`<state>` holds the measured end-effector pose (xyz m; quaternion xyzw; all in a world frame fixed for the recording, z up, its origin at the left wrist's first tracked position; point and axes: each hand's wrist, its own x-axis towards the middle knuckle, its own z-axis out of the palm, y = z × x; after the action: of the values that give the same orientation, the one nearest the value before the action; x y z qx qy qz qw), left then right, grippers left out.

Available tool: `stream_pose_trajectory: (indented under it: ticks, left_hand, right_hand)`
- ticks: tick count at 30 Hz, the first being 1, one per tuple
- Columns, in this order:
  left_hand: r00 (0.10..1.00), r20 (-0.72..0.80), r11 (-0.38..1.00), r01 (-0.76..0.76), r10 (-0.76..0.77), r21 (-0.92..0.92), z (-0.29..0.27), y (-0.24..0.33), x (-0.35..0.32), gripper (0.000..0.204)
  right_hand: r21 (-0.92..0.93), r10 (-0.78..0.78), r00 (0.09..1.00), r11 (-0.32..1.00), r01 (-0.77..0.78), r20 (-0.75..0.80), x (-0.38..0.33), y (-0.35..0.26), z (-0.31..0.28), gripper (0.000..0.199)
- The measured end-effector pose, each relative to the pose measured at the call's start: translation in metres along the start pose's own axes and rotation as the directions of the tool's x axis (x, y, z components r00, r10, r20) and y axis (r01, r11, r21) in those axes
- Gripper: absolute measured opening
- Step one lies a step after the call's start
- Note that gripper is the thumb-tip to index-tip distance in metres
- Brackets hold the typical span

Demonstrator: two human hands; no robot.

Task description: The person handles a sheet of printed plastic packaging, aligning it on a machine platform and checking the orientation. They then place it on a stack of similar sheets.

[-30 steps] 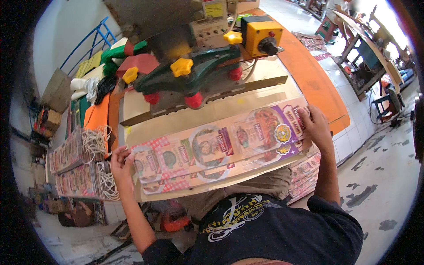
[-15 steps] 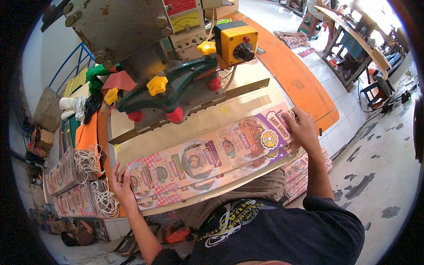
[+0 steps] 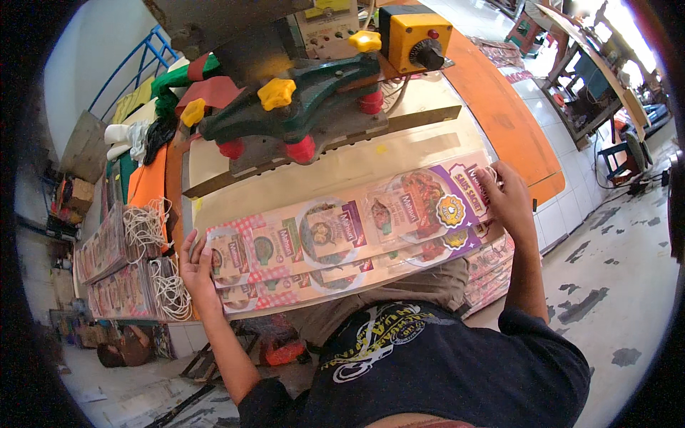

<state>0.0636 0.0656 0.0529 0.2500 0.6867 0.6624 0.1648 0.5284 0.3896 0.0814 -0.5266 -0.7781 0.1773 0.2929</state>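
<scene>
Both hands hold a long stack of printed packaging sheets [image 3: 342,239] that lies slantwise across the middle of the frame on the pale tabletop [image 3: 342,167]. The left hand [image 3: 196,267], at lower left, grips the stack's end with thumb on top and fingers curled under. The right hand [image 3: 508,203], at centre right, closes its fingers over the purple end. Just above the stack stands a green press machine [image 3: 307,107] with yellow and red knobs. Bundles of sheets tied with white string [image 3: 125,264] sit at far left.
</scene>
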Motion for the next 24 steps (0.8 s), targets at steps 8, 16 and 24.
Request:
stream_pose_trajectory:
  ticks: [8,16,24]
  left_hand:
    - [0.995,-0.005,0.986,-0.099,0.099,-0.132,-0.007,0.021,0.003,0.055]
    - [0.981,0.13,0.963,0.11,-0.145,0.246,-0.013,0.052,0.012,0.045]
    - [0.975,0.205,0.849,-0.182,0.089,0.496,-0.007,0.012,0.067,0.025]
  right_hand:
    - [0.163,0.05,0.997,0.985,-0.06,0.064,0.007,-0.01,-0.014,0.035]
    - [0.463,0.081,0.932,0.851,-0.249,0.352,0.023,0.008,-0.018,0.027]
    - [0.508,0.036,0.897,0.814,-0.283,0.441,0.055,-0.007,-0.001,0.049]
